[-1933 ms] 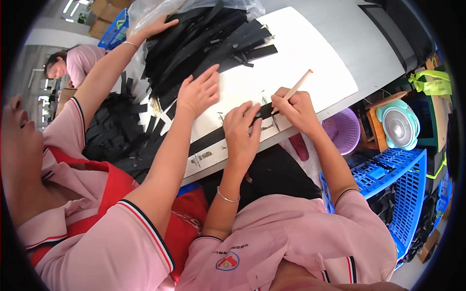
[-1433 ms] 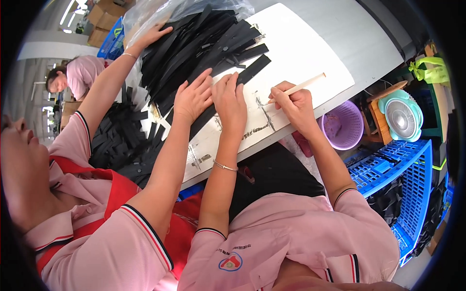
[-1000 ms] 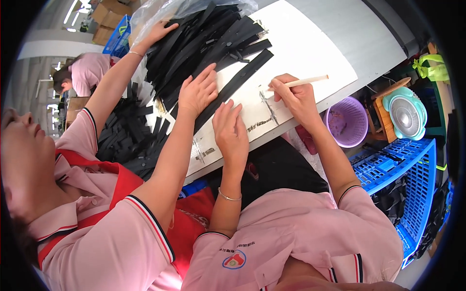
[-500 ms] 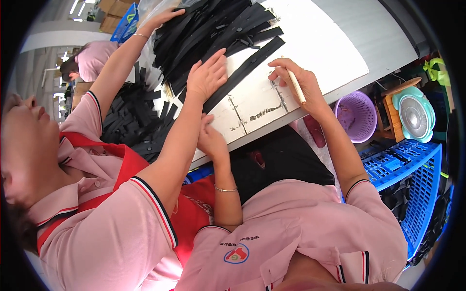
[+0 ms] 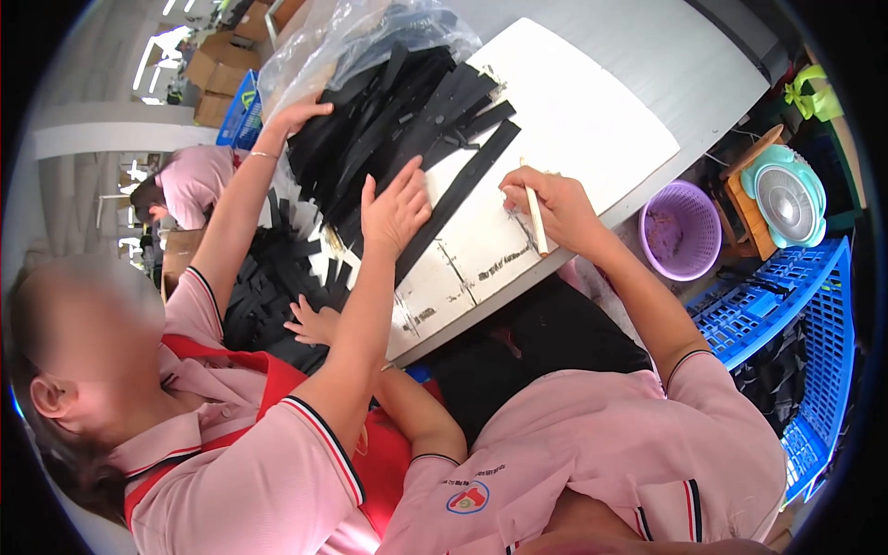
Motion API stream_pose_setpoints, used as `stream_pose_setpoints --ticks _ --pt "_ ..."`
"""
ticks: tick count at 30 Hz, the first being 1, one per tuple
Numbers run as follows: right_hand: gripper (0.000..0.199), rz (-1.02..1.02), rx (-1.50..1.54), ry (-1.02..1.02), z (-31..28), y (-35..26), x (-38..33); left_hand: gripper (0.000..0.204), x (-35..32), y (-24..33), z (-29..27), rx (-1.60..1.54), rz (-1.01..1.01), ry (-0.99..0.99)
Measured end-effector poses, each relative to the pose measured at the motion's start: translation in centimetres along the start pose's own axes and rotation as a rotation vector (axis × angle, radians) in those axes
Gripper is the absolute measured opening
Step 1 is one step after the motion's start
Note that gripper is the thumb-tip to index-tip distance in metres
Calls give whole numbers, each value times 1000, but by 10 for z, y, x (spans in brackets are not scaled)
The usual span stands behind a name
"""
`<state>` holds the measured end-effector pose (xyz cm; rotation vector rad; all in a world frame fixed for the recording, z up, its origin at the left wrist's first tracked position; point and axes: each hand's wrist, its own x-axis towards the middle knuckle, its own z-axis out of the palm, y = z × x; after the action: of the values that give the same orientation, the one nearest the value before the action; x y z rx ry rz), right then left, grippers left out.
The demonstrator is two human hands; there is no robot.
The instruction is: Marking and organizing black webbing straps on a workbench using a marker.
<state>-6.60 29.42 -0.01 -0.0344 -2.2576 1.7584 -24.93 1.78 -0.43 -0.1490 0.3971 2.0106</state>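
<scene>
My right hand (image 5: 560,208) is closed around a slim cream-coloured pen (image 5: 536,224), above the white board (image 5: 592,120). Passing under a co-worker's forearm, my left hand (image 5: 314,324) is partly hidden; its fingers are spread beside a heap of short black strips (image 5: 264,310). Long flat black strips (image 5: 370,139) lie bunched on the board. One longer strip (image 5: 472,180) lies at their near right side. The co-worker's one hand (image 5: 396,211) rests over these strips, and the other hand (image 5: 301,113) touches their far left edge. Dark marked lines (image 5: 453,268) show on the board's near part.
A co-worker in a red apron (image 5: 268,370) leans in close on my left. Clear plastic sheeting (image 5: 370,42) lies behind the strips. To the right are a purple basket (image 5: 683,231), a teal fan (image 5: 786,196) and a blue crate (image 5: 819,342) holding black pieces.
My left hand has moved left, from the board's near edge to the short-strip heap. My right hand keeps the pen. The view has shifted, and the co-worker's hands remain at the long strips.
</scene>
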Motion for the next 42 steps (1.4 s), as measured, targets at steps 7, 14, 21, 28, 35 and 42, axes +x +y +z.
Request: stream_pose_setpoints --ticks 7,14,21,28,35,42 --pt "21 -16 -20 -4 0 4 -1 101 9 -1 6 -46 -1 7" --pt "17 -37 14 21 2 4 1 109 33 14 2 216 -328 -638" --pt "18 -46 -30 12 2 5 0 114 12 26 -4 -203 -253 -189" --pt "17 -162 -219 7 4 1 3 119 31 92 -20 -329 -496 -99" --pt "20 -287 -467 -74 8 -7 2 74 50 80 11 -1504 -90 488" --pt "30 -358 -607 -74 17 -7 6 88 42 61 50 -1910 209 446"
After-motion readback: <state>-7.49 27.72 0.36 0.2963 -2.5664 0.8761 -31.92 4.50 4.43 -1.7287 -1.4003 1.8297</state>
